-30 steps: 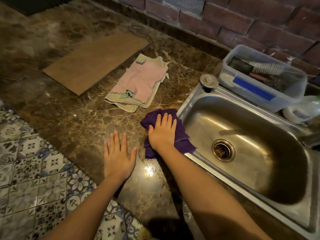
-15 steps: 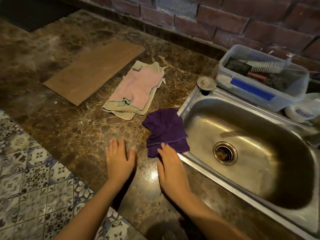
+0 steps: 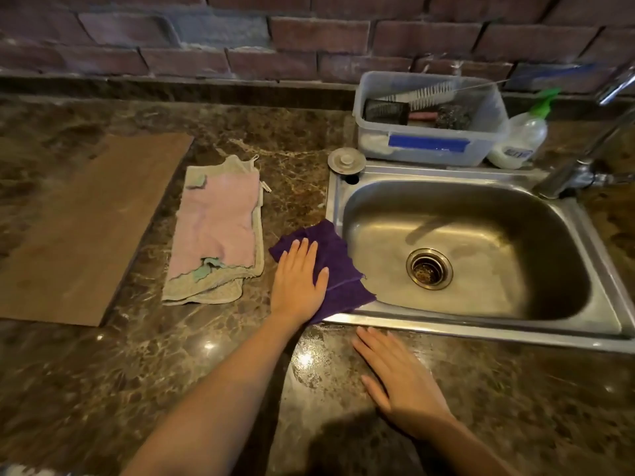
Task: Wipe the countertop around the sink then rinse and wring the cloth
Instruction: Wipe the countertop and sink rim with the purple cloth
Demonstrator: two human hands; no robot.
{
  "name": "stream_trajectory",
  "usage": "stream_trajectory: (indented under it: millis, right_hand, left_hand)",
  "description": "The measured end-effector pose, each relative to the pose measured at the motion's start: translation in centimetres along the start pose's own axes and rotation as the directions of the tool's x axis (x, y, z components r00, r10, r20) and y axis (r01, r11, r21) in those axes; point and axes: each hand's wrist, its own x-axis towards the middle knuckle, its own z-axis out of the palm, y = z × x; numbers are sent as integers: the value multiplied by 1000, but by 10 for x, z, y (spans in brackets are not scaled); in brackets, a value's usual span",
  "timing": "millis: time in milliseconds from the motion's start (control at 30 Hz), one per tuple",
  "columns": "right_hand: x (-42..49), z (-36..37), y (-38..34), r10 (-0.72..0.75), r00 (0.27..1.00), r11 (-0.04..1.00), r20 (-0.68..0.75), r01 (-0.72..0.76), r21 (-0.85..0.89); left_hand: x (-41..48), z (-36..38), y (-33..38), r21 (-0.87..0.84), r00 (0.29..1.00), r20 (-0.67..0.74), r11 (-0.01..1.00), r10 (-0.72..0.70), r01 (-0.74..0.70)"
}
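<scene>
A purple cloth (image 3: 338, 266) lies on the brown marble countertop (image 3: 171, 365), overlapping the left rim of the steel sink (image 3: 481, 329). My left hand (image 3: 298, 281) presses flat on the cloth with straight fingers. My right hand (image 3: 400, 381) rests flat on the wet countertop just in front of the sink's near rim, holding nothing. The faucet (image 3: 584, 159) stands at the sink's far right corner.
A folded pink and green towel (image 3: 216, 231) lies left of the cloth, a wooden board (image 3: 82, 231) further left. Behind the sink stand a plastic tub (image 3: 429, 146) with brushes, a soap bottle (image 3: 522, 139) and a sink plug (image 3: 346, 160). A brick wall runs along the back.
My right hand left the purple cloth and moved right onto the counter before the sink. My left hand moved from the bare counter onto the cloth. The view swung to face the wall.
</scene>
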Motion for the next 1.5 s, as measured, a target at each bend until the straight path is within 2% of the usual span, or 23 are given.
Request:
stream_trajectory:
  millis: [67, 167, 233, 367, 600, 700, 967, 1100, 1200, 1300, 1400, 1500]
  right_hand:
    - [0, 4, 3, 19, 1000, 997, 12, -20, 73]
    - [0, 9, 6, 5, 1000, 996, -16, -4, 85]
    - [-3, 10, 5, 16, 997, 997, -69, -11, 71]
    - [-6, 13, 5, 125, 971, 987, -202, -101, 125]
    - [-2, 14, 8, 117, 980, 989, -163, -100, 108]
    - [-2, 11, 7, 96, 977, 992, -192, -79, 94]
    - [-4, 13, 6, 66, 972, 996, -225, -50, 76]
    - [-6, 10, 5, 127, 960, 987, -251, -97, 127]
    - [-10, 3, 9, 208, 923, 968, -324, -145, 207]
    - [-21, -5, 24, 269, 894, 959, -359, -213, 188]
    - [-34, -2, 41, 328, 891, 942, -314, -285, 175]
    - [-41, 5, 47, 316, 906, 945, -280, -275, 176]
  left_hand:
    - [14, -3, -8, -1, 998, 29, 999, 53, -53]
    - [37, -6, -17, 2, 993, 44, 994, 109, -109]
    - [54, -6, -20, 9, 991, 51, 992, 123, -124]
    - [96, -7, -21, 27, 989, 66, 990, 133, -136]
    - [153, -9, -14, -21, 993, 63, 995, 103, -102]
    - [140, -9, -11, -71, 993, 34, 992, 111, -108]
    - [36, -11, -19, -59, 981, 11, 979, 196, -195]
    - [-9, -17, -16, -56, 981, 19, 980, 192, -191]
    - [-35, -23, -14, -41, 978, 28, 978, 205, -203]
    - [-58, -30, -14, -17, 971, 65, 974, 229, -228]
    - [-75, -37, -13, 21, 962, 68, 963, 265, -267]
    - [-86, -44, -16, 61, 930, 45, 929, 364, -366]
